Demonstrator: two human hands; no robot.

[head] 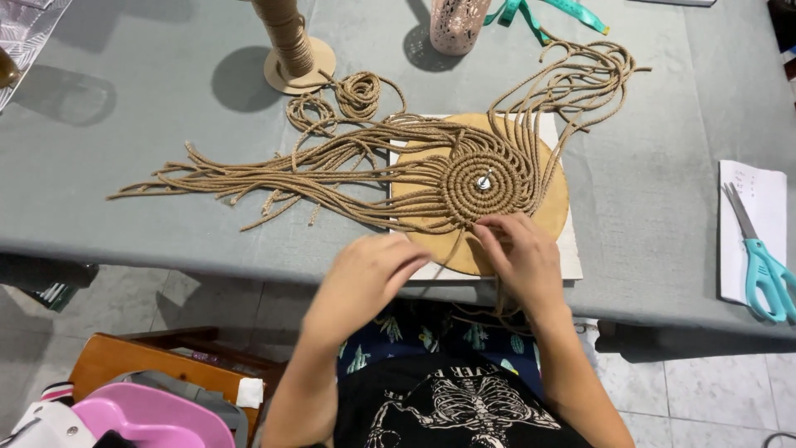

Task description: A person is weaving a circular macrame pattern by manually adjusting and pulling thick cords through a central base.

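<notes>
A round spiral of tan macramé cord [483, 183] is pinned at its centre to a round wooden board [554, 207] on a white square base. Many loose cord ends [249, 178] fan out to the left and more loop to the upper right. My right hand [521, 253] pinches cords at the spiral's near edge. My left hand [369, 278] is beside it at the table's front edge, fingers closed on a cord strand running toward the right hand.
A cord spool on a round base [294, 51] and a pink perforated cup [456, 25] stand at the back. Teal scissors [761, 265] lie on white paper at the right. A teal tape measure [547, 12] lies behind. A wooden stool with a pink bag [153, 411] sits lower left.
</notes>
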